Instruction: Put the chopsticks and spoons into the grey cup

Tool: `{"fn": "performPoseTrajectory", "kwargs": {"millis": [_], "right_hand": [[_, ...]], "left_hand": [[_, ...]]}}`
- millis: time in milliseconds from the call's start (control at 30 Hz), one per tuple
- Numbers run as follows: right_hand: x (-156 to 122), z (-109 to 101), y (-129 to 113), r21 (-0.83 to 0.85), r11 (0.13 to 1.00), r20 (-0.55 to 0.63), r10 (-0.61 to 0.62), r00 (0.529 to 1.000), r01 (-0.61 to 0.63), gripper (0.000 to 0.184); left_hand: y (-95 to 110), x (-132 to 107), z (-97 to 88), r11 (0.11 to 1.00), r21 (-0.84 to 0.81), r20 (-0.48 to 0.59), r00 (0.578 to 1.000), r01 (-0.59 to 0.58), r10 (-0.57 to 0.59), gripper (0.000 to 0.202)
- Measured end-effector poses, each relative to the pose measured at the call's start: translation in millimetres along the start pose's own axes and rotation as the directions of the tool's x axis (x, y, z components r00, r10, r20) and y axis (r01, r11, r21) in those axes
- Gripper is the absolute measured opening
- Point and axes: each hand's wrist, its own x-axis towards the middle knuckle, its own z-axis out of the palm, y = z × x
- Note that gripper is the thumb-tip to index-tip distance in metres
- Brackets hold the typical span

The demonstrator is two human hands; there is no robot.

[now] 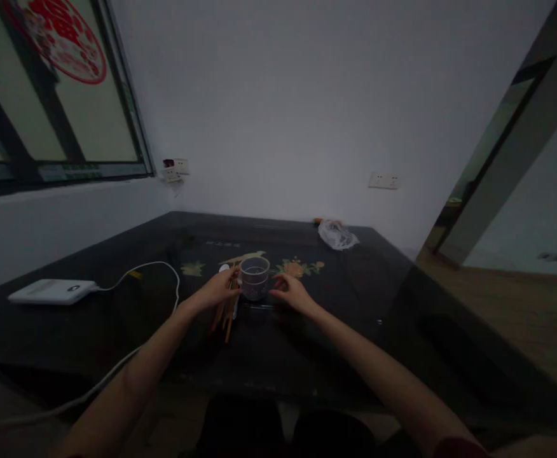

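A grey cup (254,284) with a pale rim and small marks low on its side is upright on the dark table, between my two hands. My left hand (221,287) is at the cup's left side, thumb and fingertips against its wall. On the other side, my right hand (292,292) is curved with thumb and fingers apart, its fingertips close to the cup; whether they touch is unclear. Several wooden chopsticks (228,324) lie beside and under my left hand, with a shiny utensil among them. A round white piece (224,268) shows just beyond that hand.
A white power bank (53,291) lies on the left with a white cable (176,280) running toward me. A crumpled clear plastic bag (337,235) is at the back right of the black table (345,362). Wall sockets (384,180) and a window are behind.
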Motion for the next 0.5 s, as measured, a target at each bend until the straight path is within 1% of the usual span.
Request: {"fn": "performPoseTrajectory", "kwargs": {"millis": [100, 167, 267, 400, 500], "right_hand": [[12.5, 9.7, 1.5, -0.092, 0.995, -0.001, -0.026, 1.000, 0.026, 0.058], [17.1, 13.6, 0.8, -0.115, 0.992, -0.006, -0.058, 0.998, 0.057, 0.065], [20.1, 17.9, 0.1, -0.088, 0.993, 0.002, -0.073, 0.997, 0.073, 0.065], [20.0, 22.5, 0.7, -0.041, 0.998, 0.011, -0.044, 0.999, 0.045, 0.064], [19.9, 24.2, 1.3, -0.018, 0.999, 0.006, -0.050, 0.999, 0.050, 0.061]], "left_hand": [[2.8, 5.1, 2.1, 1.000, -0.030, 0.023, 1.000, -0.011, 0.011, 0.057], [4.7, 7.6, 2.2, 0.999, -0.033, 0.041, 0.999, -0.016, 0.017, 0.057], [4.5, 10.7, 2.5, 1.000, -0.003, 0.059, 0.998, -0.023, 0.023, 0.058], [-1.0, 13.7, 6.1, 0.999, 0.041, 0.090, 0.996, 0.006, -0.009, 0.064], [-4.1, 14.8, 9.2, 1.000, 0.012, 0.084, 0.996, 0.020, -0.021, 0.065]]}}
